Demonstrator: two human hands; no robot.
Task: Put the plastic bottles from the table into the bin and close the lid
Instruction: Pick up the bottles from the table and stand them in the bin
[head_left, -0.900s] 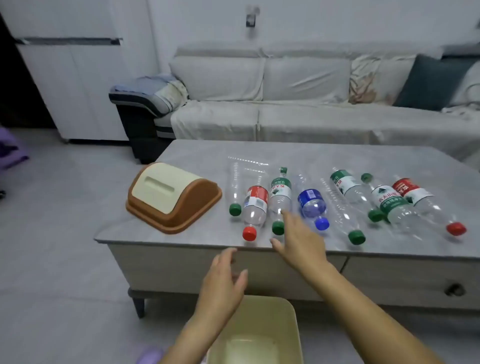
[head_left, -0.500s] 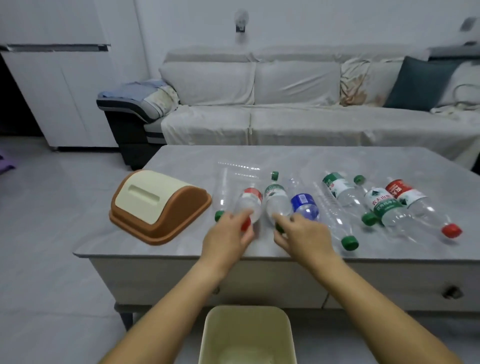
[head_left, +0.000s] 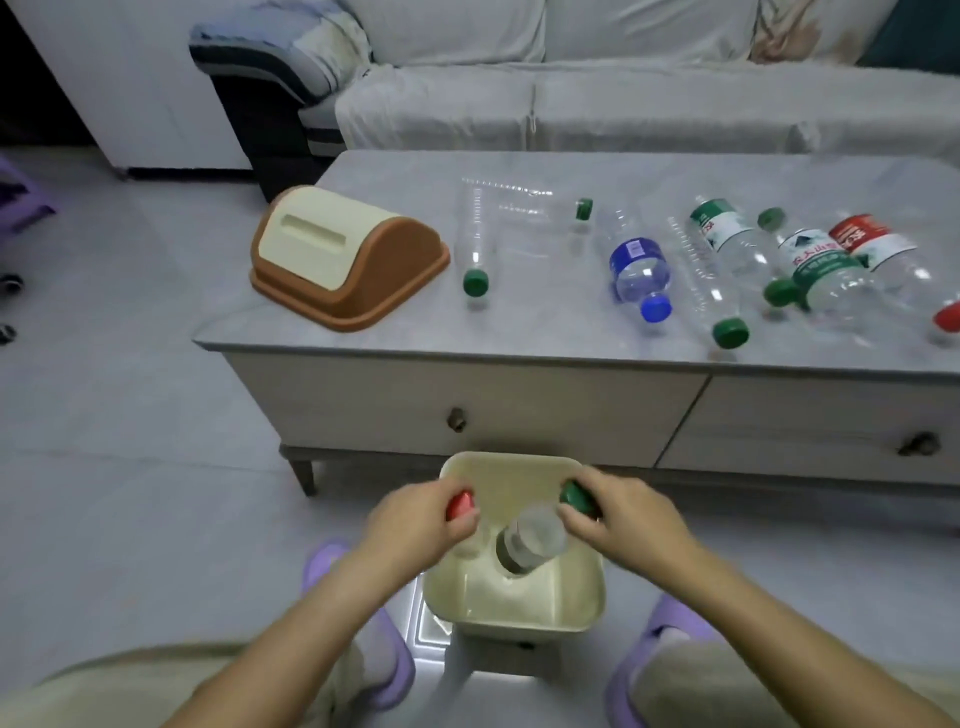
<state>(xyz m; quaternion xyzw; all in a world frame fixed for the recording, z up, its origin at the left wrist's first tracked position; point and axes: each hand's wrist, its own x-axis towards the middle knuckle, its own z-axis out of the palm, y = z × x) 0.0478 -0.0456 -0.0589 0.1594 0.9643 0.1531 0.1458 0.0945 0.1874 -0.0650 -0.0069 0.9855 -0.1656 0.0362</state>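
A cream bin (head_left: 519, 605) stands open on the floor in front of the table. My left hand (head_left: 415, 519) is shut on a red-capped bottle (head_left: 461, 505) over the bin's left side. My right hand (head_left: 621, 514) is shut on a green-capped bottle (head_left: 532, 540), which hangs bottom-down inside the bin mouth. The brown and cream lid (head_left: 345, 260) lies on the grey table (head_left: 545, 332) at its left end. Several clear bottles remain lying on the table, among them one with a blue label (head_left: 638, 270) and one with a red label (head_left: 878, 249).
A light sofa (head_left: 623, 98) runs behind the table, with a dark armrest and folded blanket (head_left: 270, 62) at its left. The table front has two drawers with knobs (head_left: 457, 418). My feet in purple slippers (head_left: 363, 623) flank the bin. A white cabinet (head_left: 130, 88) stands at the back left.
Both hands took a bottle from the table, the red-capped in the left and a green-capped in the right, and brought them down over the bin. The view tilted downward.
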